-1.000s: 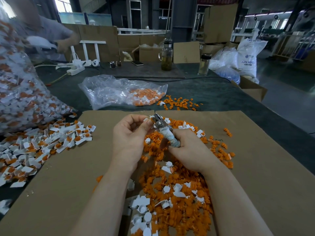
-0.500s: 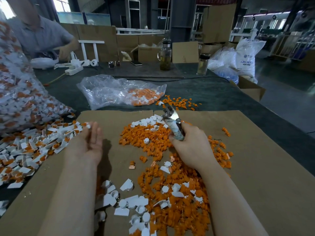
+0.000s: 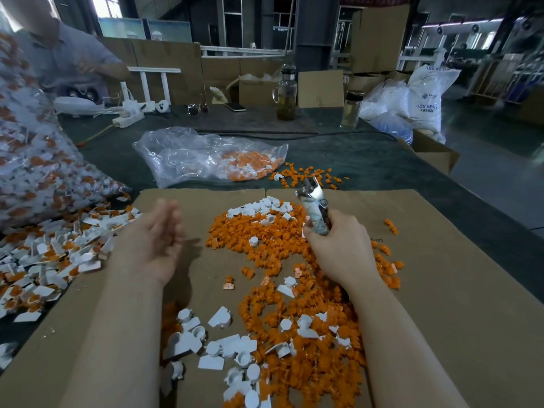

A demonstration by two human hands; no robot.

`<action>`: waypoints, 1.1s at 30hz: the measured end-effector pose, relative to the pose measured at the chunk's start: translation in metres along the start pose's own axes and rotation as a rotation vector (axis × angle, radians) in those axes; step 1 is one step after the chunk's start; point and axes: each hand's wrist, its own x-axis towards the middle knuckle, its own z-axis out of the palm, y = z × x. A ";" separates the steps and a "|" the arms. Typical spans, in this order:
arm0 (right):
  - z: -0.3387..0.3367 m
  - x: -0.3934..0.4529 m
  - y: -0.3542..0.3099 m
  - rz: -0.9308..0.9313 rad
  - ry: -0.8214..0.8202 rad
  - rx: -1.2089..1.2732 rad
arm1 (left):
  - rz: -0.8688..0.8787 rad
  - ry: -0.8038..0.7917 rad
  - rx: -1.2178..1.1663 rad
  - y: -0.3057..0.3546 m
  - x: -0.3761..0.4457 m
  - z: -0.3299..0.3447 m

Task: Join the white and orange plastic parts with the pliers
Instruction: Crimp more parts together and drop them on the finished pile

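Now pliers point(image 3: 314, 208) gripped upright in right hand point(image 3: 338, 248), kept clear of orange parts point(image 3: 265, 240) and white parts point(image 3: 217, 346) heaped on cardboard point(image 3: 441, 290). Left hand point(image 3: 153, 245) blurred, fingers loose, nothing held, prob. ready for next pick.

The only readable print stands on the white sack point(image 3: 430, 92) at the far right: "ABS RESIN", partly cut off, under a small blue logo. Smaller lines beneath are too blurred to read.
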 end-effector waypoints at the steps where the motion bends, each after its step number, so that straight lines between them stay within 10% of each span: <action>1: 0.000 0.000 0.000 0.003 -0.013 -0.020 | 0.029 -0.051 0.175 -0.002 -0.006 0.006; 6: -0.002 0.000 0.002 0.001 -0.060 -0.152 | 0.081 -0.668 1.091 -0.028 -0.033 0.043; 11: -0.002 0.001 0.003 -0.020 -0.143 -0.230 | 0.167 -0.879 1.486 -0.047 -0.036 0.053; 24: -0.002 0.003 0.007 -0.051 -0.200 -0.239 | 0.417 -0.614 1.619 -0.058 -0.029 0.050; 33: -0.002 0.000 0.005 -0.148 -0.376 -0.337 | 0.315 -0.307 1.184 -0.051 -0.024 0.046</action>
